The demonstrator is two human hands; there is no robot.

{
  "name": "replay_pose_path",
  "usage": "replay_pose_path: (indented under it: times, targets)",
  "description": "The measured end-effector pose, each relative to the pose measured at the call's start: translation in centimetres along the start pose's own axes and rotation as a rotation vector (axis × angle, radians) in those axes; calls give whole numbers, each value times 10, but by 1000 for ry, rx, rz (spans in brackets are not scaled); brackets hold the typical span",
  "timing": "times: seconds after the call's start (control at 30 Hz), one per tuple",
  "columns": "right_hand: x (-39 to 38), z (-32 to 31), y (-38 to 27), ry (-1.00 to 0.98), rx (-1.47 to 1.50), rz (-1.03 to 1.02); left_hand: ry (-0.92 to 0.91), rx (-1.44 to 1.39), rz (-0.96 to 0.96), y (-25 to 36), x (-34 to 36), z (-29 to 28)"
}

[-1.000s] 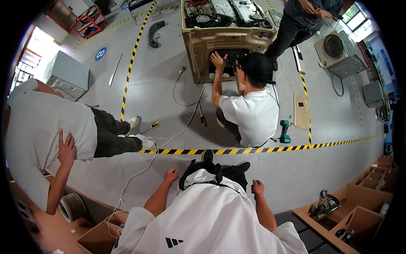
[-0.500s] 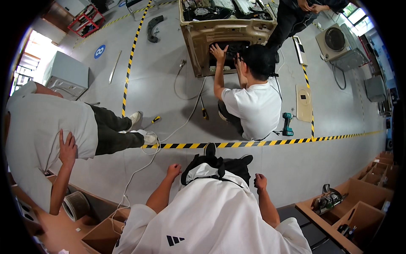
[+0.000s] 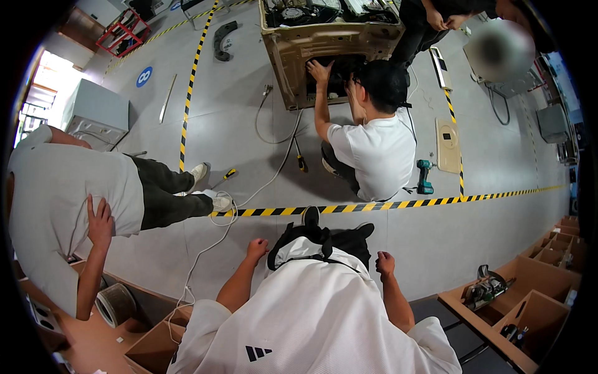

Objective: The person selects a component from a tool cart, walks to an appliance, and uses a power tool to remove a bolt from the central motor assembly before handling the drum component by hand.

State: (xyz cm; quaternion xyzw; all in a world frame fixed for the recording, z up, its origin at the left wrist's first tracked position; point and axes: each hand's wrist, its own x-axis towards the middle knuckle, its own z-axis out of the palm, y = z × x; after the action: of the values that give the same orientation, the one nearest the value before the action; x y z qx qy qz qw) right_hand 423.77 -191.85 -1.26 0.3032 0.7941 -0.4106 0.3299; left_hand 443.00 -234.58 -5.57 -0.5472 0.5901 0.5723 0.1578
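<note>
Both my arms hang at my sides. My left hand (image 3: 257,249) is curled closed beside my hip, with nothing visible in it. On the other side my right hand (image 3: 385,262) is also closed and appears to hold nothing. Ahead, a co-worker in a white shirt (image 3: 378,156) crouches before a beige metal appliance cabinet (image 3: 280,68). That person's hands reach to its dark front opening, whose inside is mostly hidden. A green cordless drill (image 3: 425,177) lies on the floor to the co-worker's right. Two yellow-and-black screwdrivers are on the left, one screwdriver (image 3: 301,163) close to the cabinet.
A person in a grey shirt (image 3: 75,193) stands at my left; another person (image 3: 430,31) is at the far right. A white cable (image 3: 202,252) trails across the floor. Yellow-black tape (image 3: 293,212) crosses ahead. Wooden bins (image 3: 529,283) stand right, a cable spool (image 3: 116,305) left.
The view has shifted slightly. At the far right, a person's blurred head has come into sight. My hands stay at my sides, and the crouching co-worker's hands remain at the opening.
</note>
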Motion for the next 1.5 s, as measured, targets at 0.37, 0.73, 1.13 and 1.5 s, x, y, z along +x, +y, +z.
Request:
replay_pose_path:
  times: [0.37,0.73,1.13,1.5]
  targets:
    - [0,0,0,11,-7,-2,-11,36,-8,5,-3,0]
    - [-3,-2,-4,4,10,17,-6,35,-20,6,-3,3]
    - [3,-5,1,2,15,14,5,49,-39,15,-11,6]
    - [2,-6,-4,-12,32,12,9,39,-23,10,-8,8]
